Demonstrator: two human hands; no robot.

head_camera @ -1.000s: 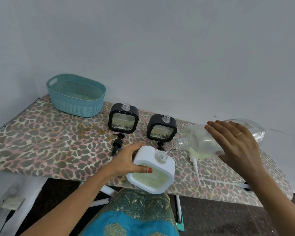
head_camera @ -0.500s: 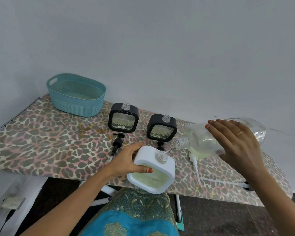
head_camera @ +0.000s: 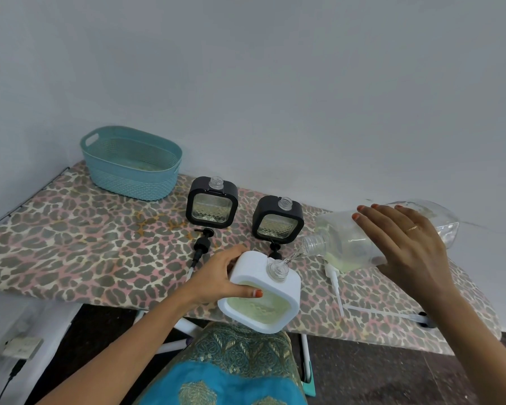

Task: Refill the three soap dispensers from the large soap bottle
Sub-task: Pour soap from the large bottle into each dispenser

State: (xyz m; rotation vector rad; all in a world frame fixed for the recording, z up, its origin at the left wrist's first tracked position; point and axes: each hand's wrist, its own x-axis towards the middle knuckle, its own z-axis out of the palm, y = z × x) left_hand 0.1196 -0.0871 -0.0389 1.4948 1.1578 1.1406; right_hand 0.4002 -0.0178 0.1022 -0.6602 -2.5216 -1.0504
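Now | left hand grips tilted white dispenser | right hand clasps tipped soap bottle

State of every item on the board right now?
white dispenser, uncapped, tilted, held by left hand, soap streaming in
large soap bottle, uncapped, tipped, gripped by right hand, pouring
left black dispenser, upright, uncapped
right black dispenser, upright, uncapped
black pump, removed, lying flat
white pump, removed, lying flat
basket, upright

Entry, obscured items:
- Large soap bottle: midsection under the fingers of my right hand; I cannot see that thumb.
- Left hand: fingers mostly behind white dispenser.
- Black pump, just beyond those fingers: largely covered.
- Forearms: cut by lower edge.
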